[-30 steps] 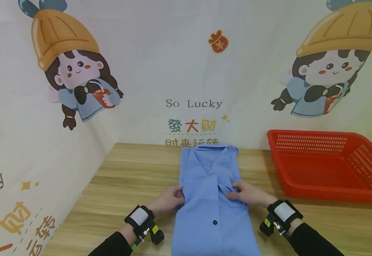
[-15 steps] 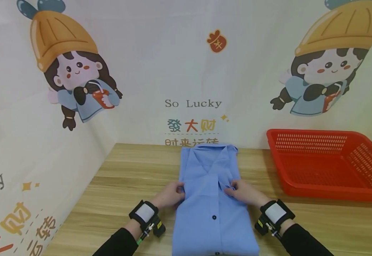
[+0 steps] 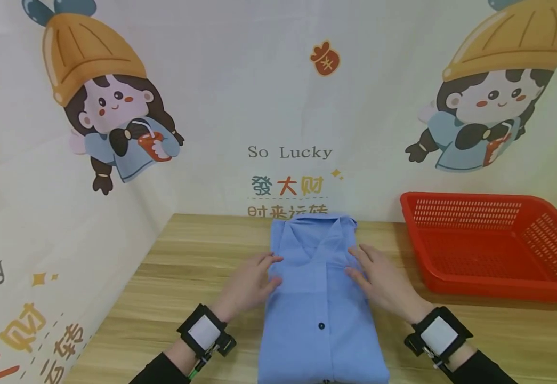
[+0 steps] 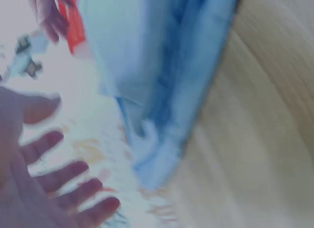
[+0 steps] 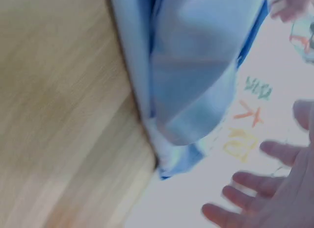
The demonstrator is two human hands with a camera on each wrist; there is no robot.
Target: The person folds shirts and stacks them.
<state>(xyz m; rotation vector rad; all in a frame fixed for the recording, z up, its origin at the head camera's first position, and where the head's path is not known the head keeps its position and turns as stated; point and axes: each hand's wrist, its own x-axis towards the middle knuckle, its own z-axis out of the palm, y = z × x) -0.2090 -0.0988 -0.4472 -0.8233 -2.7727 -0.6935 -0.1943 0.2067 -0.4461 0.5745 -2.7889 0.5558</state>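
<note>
A light blue button-up shirt (image 3: 302, 304), folded into a long narrow shape, lies on the wooden table with its collar end toward the wall. My left hand (image 3: 251, 280) is at the shirt's left edge, its fingers spread and relaxed over the cloth. Opposite it, my right hand (image 3: 386, 277) reaches over the right edge with fingers parted. Both wrist views show hands with spread fingers and nothing between them: the left hand (image 4: 54, 184) beside the blurred shirt (image 4: 132, 51), the right hand (image 5: 274, 189) beside the smooth folded cloth (image 5: 196, 76).
A red perforated plastic basket (image 3: 499, 290) stands at the back right of the wooden table (image 3: 187, 250). Behind the table hangs a white printed backdrop (image 3: 220, 96), which also runs along the left side.
Both hands have let go of the shirt's sides, moved slightly toward the collar and spread their fingers. The crumpled cloth by the right hand now lies flatter.
</note>
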